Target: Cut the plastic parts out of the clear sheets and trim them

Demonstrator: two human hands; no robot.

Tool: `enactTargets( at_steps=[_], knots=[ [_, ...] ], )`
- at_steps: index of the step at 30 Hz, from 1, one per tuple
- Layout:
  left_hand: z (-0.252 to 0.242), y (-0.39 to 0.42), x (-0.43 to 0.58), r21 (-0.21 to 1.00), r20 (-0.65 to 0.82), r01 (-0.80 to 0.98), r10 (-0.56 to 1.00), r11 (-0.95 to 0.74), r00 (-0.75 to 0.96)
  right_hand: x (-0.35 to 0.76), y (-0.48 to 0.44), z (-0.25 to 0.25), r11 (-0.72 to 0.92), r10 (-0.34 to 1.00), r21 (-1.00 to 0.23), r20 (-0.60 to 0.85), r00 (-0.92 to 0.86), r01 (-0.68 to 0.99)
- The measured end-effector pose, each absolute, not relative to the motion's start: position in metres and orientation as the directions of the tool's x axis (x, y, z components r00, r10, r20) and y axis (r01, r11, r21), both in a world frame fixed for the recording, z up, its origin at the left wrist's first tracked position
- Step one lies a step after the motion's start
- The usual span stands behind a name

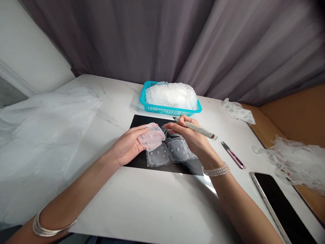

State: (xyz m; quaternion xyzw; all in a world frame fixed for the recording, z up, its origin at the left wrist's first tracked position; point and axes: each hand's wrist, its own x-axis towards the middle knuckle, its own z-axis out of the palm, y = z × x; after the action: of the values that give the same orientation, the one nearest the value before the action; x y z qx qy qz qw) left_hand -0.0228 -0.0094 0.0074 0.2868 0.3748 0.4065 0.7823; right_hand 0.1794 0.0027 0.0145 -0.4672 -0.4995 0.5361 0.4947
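My left hand [128, 145] grips a translucent pink moulded plastic piece [151, 136] by its edge, just above a black mat [137, 159]. My right hand [189, 135] is shut on a slim beige stick-shaped tool [199, 129], whose pointed tip reaches past my fingers toward the basket. Under both hands, a translucent sheet of moulded cells [165, 152] lies on the mat, partly hidden by my hands and the pink piece. My hands are close together, with a small gap between the pink piece and my right fingers.
A turquoise plastic basket [167, 110] heaped with translucent pieces stands behind the mat. Pink-handled thread snips [233, 155] and a black smartphone [279, 206] lie on the right of the white marble table [114, 101]. Sheer plastic sheeting [43, 135] covers the left side; crumpled scraps [291, 162] lie right.
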Motion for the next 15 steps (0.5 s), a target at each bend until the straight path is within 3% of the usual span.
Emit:
enactTargets(
  at_steps=[6,15],
  knots=[
    [0.005,-0.009,-0.023,0.776,-0.345,-0.36,0.826,0.518,0.446,0.168,-0.003,0.012,-0.025,0.985,-0.996,-0.011,-0.173,-0.08],
    [0.004,-0.009,-0.025,0.769,-0.333,-0.362,0.813,0.527,0.478,0.165,-0.004,0.012,-0.031,0.995,-0.996,-0.022,-0.101,-0.087]
  ],
)
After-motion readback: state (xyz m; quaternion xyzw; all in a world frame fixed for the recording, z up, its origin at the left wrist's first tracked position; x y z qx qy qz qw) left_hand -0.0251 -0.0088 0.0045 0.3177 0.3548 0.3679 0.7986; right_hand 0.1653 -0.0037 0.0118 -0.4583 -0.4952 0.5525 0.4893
